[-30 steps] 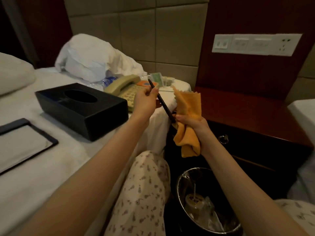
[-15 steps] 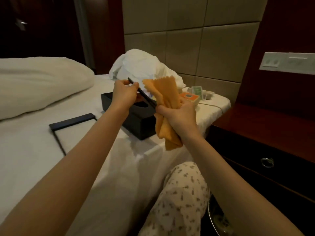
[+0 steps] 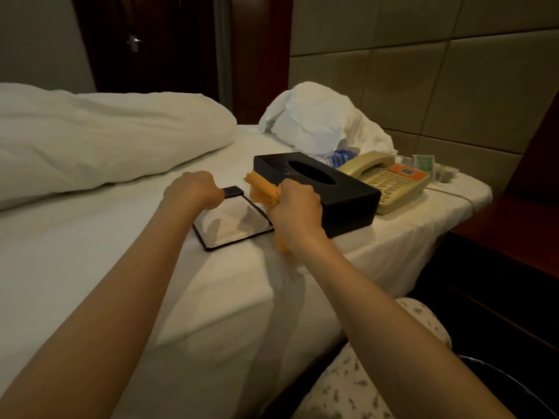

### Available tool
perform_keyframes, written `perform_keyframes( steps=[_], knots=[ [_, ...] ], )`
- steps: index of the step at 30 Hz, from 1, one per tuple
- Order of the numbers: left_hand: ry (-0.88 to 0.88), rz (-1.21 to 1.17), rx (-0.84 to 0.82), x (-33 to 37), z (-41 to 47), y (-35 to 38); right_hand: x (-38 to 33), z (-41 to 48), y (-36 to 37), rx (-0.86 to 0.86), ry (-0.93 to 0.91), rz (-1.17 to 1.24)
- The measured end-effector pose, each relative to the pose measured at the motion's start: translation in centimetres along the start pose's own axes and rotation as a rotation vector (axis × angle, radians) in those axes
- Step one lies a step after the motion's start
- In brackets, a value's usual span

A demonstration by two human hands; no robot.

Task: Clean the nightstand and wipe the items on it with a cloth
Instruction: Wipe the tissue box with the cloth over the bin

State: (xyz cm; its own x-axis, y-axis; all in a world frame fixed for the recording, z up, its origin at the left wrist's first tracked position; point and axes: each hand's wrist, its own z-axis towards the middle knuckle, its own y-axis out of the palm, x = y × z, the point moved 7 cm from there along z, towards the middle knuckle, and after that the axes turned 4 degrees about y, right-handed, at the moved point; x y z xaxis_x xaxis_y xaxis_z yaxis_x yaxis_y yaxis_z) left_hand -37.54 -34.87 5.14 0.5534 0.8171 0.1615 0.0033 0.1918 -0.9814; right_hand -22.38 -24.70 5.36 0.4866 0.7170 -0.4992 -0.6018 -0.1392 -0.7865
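Both bare forearms reach forward from the lower edge of the view over the white-sheeted bed (image 3: 90, 267), drawing slightly together, and the hands end side by side but apart. The left hand (image 3: 193, 190) is turned knuckles-up with its fingers curled under into a fist. It sits above the far end of a flat black-framed notepad holder with a white sheet (image 3: 233, 228). Whether that fist encloses anything cannot be told. The right hand (image 3: 295, 213) is clenched round a crumpled orange cloth (image 3: 260, 187), with the back of the hand toward the camera. The cloth's long axis runs through the fist, steeply from far to near. A bunched end sticks out beyond the knuckles, pointing up and left toward the left hand, and a shorter tail hangs below the wrist over the bed's edge. Just beyond and right of the right hand lies a black rectangular tissue box with an oval slot (image 3: 348, 204), its long axis slanting from far-left to near-right. Further right of it sits a cream push-button telephone with an orange panel (image 3: 390, 179). Behind the box are a clear water bottle with a blue label (image 3: 341, 155) and a crumpled white plastic bag (image 3: 317, 119). Far left of the left hand lies a puffy white pillow (image 3: 106, 137). The dark red wooden nightstand (image 3: 520, 237) stands well to the right of the right hand. A knee in floral fabric (image 3: 357, 379) shows beneath the right forearm.
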Motion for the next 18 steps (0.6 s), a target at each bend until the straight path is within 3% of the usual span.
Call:
perform_keyframes(
  steps=[6,8,11,14,18],
  knots=[
    [-0.140,0.022,-0.132,-2.6,-1.5,1.4,0.1,0.1,0.6,0.000,-0.017,-0.132],
    [-0.164,-0.009,-0.104,-2.5,-1.5,1.6,-0.2,0.0,0.4,0.003,-0.042,-0.027],
    [-0.215,-0.091,-0.005,-3.0,-1.6,1.3,0.5,0.2,1.7,-0.171,0.131,0.271],
    [-0.299,-0.354,0.011,-4.2,-1.8,2.2,1.1,0.2,2.8,-0.275,0.239,0.376],
    [-0.275,-0.930,0.001,-3.9,-1.8,2.9,1.8,-0.1,2.9,-0.316,0.290,0.553]
  ],
)
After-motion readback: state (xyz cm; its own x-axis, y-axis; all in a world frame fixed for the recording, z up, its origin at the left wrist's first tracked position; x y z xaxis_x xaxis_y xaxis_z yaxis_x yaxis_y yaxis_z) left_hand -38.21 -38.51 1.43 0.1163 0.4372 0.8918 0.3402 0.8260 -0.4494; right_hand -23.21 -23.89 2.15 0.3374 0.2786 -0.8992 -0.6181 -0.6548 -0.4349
